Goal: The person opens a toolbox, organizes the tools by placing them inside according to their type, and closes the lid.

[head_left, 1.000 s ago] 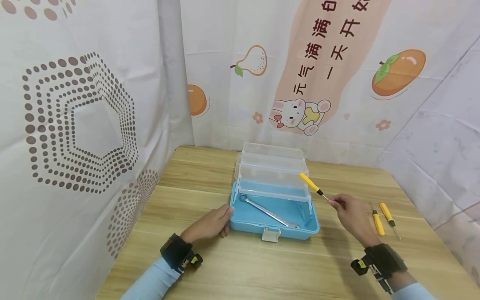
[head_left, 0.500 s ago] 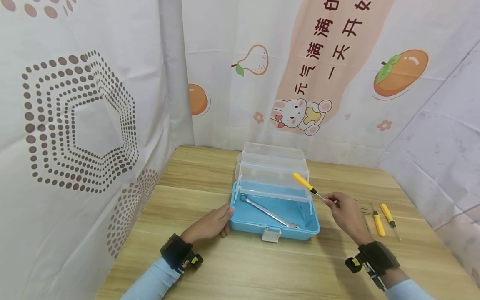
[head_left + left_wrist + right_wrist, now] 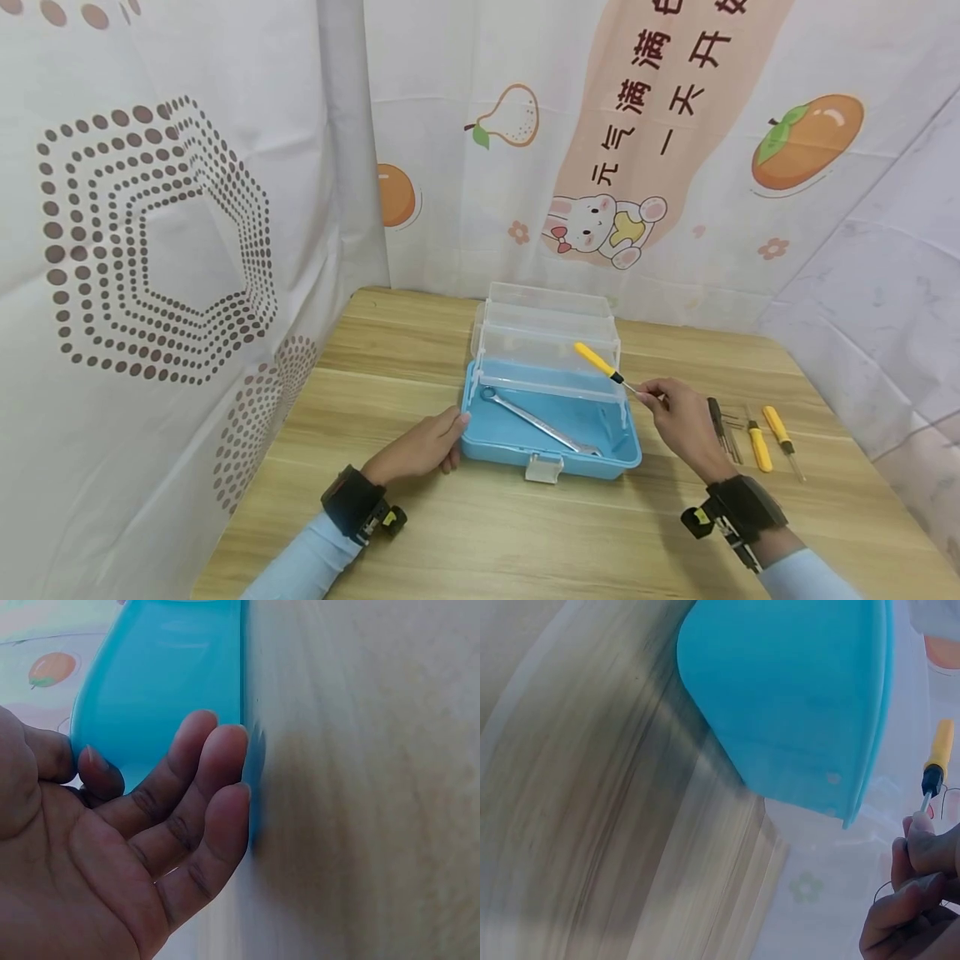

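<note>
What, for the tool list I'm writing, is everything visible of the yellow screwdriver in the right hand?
The yellow screwdriver has a plastic-looking yellow handle, a black collar and a thin, metallic-looking shaft. The right hand pinches it by the shaft, hiding the tip. It is held in the air, slanted, its handle pointing up and left in the head view, where it overlaps the clear trays; whether it touches them is unclear.

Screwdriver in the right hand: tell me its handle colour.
The handle is yellow, ending in a black collar; the head view shows it best.
</note>
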`<state>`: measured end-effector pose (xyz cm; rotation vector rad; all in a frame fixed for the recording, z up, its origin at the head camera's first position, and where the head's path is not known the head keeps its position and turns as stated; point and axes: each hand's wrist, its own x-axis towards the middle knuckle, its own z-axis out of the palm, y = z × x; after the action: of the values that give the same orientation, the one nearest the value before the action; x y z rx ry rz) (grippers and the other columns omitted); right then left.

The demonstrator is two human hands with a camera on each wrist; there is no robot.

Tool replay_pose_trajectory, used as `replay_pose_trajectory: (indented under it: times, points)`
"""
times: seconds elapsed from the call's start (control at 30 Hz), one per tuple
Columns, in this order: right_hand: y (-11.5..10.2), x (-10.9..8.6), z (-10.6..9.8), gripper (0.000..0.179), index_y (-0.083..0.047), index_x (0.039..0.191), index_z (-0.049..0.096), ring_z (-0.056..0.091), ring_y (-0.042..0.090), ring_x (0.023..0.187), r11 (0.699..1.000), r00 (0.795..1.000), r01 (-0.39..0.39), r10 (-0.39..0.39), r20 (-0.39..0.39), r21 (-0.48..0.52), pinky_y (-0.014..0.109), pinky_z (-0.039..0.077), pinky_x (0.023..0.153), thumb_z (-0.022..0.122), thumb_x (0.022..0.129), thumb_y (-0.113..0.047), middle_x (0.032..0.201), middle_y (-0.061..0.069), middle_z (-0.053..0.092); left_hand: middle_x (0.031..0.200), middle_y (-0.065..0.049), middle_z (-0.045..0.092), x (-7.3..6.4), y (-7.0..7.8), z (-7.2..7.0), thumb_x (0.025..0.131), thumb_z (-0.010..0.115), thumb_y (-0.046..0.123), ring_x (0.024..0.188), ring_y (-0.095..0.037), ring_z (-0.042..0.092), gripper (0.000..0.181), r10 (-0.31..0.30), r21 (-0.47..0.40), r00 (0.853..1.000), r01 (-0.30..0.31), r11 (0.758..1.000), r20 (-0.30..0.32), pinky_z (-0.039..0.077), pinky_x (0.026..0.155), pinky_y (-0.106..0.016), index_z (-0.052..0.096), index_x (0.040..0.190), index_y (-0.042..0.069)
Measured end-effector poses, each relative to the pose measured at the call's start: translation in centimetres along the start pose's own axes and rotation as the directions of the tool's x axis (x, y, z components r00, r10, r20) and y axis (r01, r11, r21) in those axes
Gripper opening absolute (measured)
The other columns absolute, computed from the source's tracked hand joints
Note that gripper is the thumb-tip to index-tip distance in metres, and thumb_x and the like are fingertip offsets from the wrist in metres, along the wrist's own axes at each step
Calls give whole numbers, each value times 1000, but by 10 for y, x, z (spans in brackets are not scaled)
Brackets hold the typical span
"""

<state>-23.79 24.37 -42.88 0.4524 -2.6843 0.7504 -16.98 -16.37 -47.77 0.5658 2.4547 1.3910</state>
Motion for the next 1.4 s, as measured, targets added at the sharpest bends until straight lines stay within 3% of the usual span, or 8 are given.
replay_pose_trajectory:
  times: [0.23, 0.6, 1.03, 1.4]
  points:
    - [-6, 4, 4, 9, -1, 101, 73, 48, 16, 60, 1000, 1000, 1, -1, 6, 13, 27, 37, 50, 67, 101, -7, 84, 11, 67, 76, -5, 66, 1, 0, 0, 115, 25, 40, 66, -19, 64, 41, -5, 14, 1000, 5, 1000, -3, 51, 62, -31, 52, 101, 12]
    - [-13, 10, 9, 8, -5, 99, 74, 53, 18, 67, 999, 999, 31, -31, 11, -12, 31, 42, 58, 69, 100, -10, 93, 11, 69, 77, -5, 66, 1, -2, 1, 115, 24, 42, 66, -19, 64, 43, -1, 15, 1000, 1, 1000, -3, 52, 62, -31, 51, 102, 12]
    - [-20, 12, 16, 5, 1, 98, 76, 64, 28, 80, 997, 997, 72, -72, -4, -1, 40, 49, 66, 72, 96, -1, 95, 16, 69, 75, -8, 65, 0, 1, -1, 115, 25, 40, 65, -22, 64, 42, -1, 8, 1000, 1, 1000, -4, 52, 61, -31, 50, 101, 10]
    - [-25, 14, 19, 7, 1, 99, 78, 61, 25, 73, 990, 991, 136, -137, -9, -39, 38, 48, 61, 74, 93, 0, 89, 11, 64, 76, -6, 66, -1, 0, 0, 115, 24, 42, 65, -20, 64, 41, -3, 18, 1000, 3, 1000, -7, 52, 61, -31, 50, 101, 13]
